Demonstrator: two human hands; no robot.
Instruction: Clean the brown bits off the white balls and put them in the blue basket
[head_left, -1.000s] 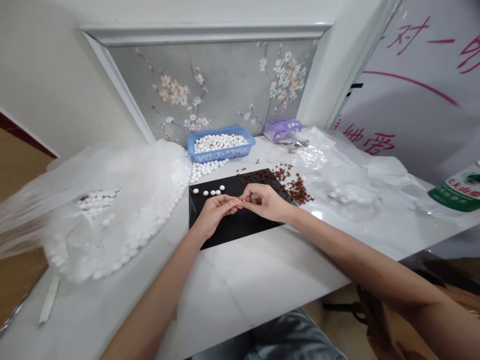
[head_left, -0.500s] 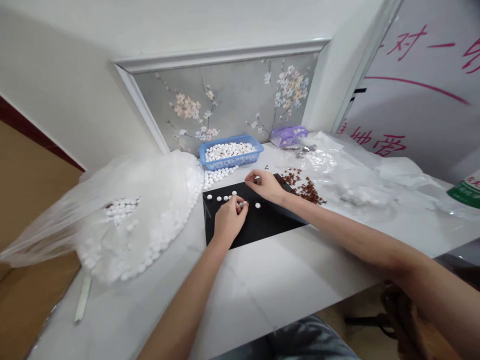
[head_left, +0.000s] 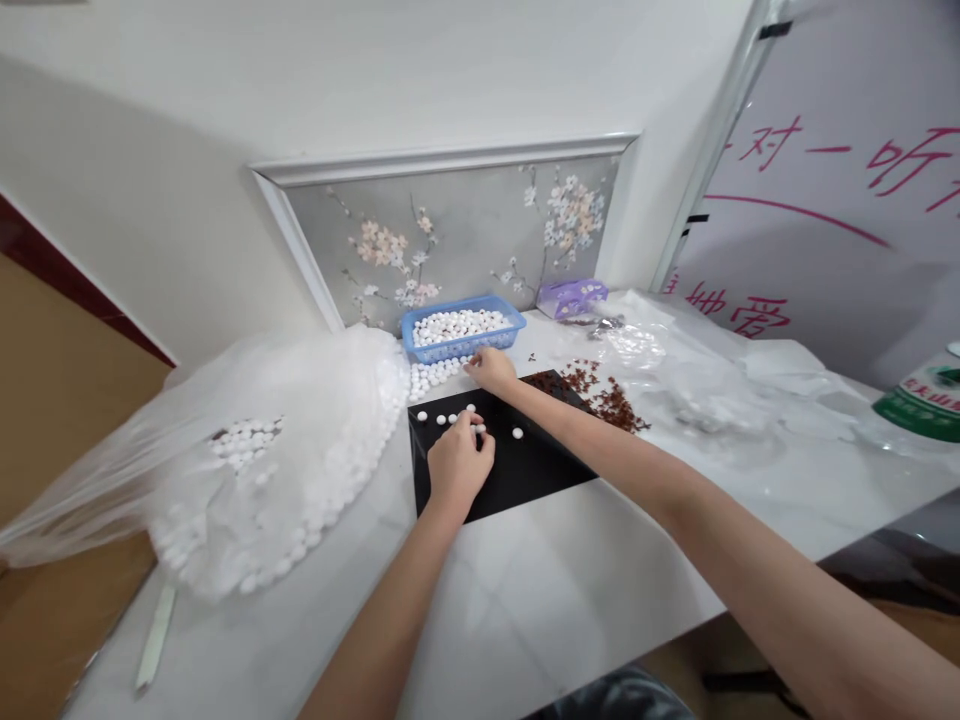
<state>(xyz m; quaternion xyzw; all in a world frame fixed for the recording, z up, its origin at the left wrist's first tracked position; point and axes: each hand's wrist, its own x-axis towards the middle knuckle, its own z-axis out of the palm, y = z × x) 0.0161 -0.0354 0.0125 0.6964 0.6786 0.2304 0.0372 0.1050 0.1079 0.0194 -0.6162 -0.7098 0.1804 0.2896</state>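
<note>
On a black board point(head_left: 532, 465) rests my left hand point(head_left: 457, 460), its thumb and fingers curled round a small white ball point(head_left: 478, 429). Several similar white balls lie on the board around its fingertips, and one lone ball point(head_left: 517, 434) sits to the right. My right hand point(head_left: 493, 370) is beyond the board's far edge, fingertips drawn together at the loose white balls point(head_left: 435, 374) in front of the blue basket point(head_left: 463, 345). Whatever is between those fingertips is too small to make out. The basket is full of white balls.
A big clear plastic bag point(head_left: 300, 400) of white balls lies at left, a pale strip point(head_left: 156, 640) near it. Small reddish-brown pieces point(head_left: 611, 402) are heaped right of the board. Further right are crumpled plastic point(head_left: 705, 400), a purple packet point(head_left: 571, 297) and a green-labelled bottle point(head_left: 926, 400).
My right hand has moved left and away from me, from above the board to the loose balls by the basket. My left hand stays put, its fingers slightly more spread. The view has tilted up.
</note>
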